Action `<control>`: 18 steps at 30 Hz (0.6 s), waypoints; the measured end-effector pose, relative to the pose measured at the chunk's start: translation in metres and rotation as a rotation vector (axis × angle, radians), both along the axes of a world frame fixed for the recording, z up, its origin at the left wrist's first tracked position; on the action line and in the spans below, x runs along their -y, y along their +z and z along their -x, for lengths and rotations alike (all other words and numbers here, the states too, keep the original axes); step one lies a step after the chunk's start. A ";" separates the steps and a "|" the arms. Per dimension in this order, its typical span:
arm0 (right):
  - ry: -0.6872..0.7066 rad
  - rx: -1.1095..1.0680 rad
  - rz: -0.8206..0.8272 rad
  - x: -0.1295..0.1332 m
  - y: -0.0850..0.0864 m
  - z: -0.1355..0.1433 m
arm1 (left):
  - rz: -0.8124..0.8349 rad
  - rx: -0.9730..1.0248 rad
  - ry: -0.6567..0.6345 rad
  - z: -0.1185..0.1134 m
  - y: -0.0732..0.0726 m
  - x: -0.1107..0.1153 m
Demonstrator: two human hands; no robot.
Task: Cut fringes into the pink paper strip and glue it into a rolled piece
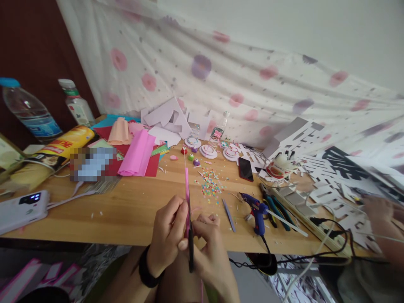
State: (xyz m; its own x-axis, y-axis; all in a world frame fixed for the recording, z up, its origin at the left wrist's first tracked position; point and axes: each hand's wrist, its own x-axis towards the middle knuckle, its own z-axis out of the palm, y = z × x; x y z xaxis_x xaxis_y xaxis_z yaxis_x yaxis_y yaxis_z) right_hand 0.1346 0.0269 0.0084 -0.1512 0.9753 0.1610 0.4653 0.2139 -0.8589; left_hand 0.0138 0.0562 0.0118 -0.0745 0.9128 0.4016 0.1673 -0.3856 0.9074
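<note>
My left hand (168, 233), a black band on its wrist, pinches a narrow pink strip (187, 185) that stands up in front of me. Close against it, my right hand (210, 242) is closed around black-handled scissors (191, 250), seen edge-on; whether the blades are apart I cannot tell. Thin pink material also shows behind the right hand and below it. Beyond my hands lie scattered coloured confetti bits (211, 183) and several small round figures (191, 157) in red, green and purple. A blue-grey flat stick (229, 215) rests right of my right hand.
To the right are a blue glue gun (257, 210), pliers (279, 208), a dark phone (245, 169), a power strip (315, 227) and cables. Pink crepe paper (138, 152), bottles (31, 109) and a white phone (23, 210) occupy the left. Another person's arm (383, 223) reaches in at far right.
</note>
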 end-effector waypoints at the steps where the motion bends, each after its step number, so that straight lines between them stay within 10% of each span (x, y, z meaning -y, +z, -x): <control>1: 0.002 0.001 0.001 -0.001 0.001 -0.001 | -0.003 -0.003 -0.003 0.000 0.000 0.000; 9: -0.075 0.024 -0.003 -0.005 0.002 -0.006 | 0.080 0.099 -0.002 0.001 -0.008 -0.003; 18: -0.096 -0.499 0.271 -0.006 -0.023 -0.013 | 0.089 0.472 0.015 0.025 0.000 -0.031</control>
